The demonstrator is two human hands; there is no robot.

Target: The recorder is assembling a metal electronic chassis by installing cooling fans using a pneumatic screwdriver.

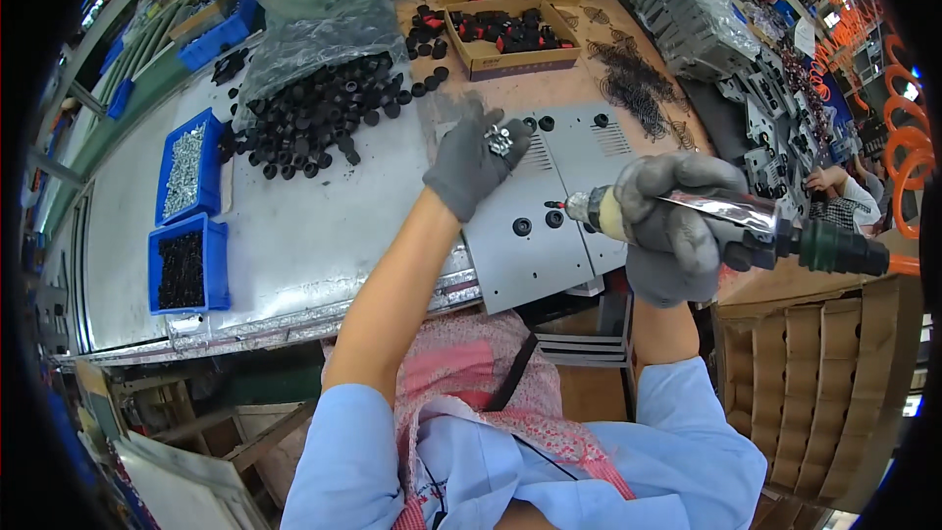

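My left hand (469,159), in a grey glove, holds a small cluster of silver fasteners (499,142) at its fingers, too small to tell whether nuts or screws. It is over the edge of a flat grey metal panel (525,270) with slots and holes. Another panel (579,152) lies alongside on the right. My right hand (677,186), also gloved, is wrapped round a pneumatic screwdriver (721,206). The tool lies sideways, its tip pointing left above the panels. Black round rubber feet (522,227) sit on the panels near the tip, and several more stand at the far edge.
Loose black caps (314,118) spill from a clear plastic bag (329,15). Blue bins hold silver parts (183,172) and dark screws (182,270). A cardboard box (520,61) of black and red parts stands behind, with wire springs (638,79) beside it. An orange air hose (903,264) trails right.
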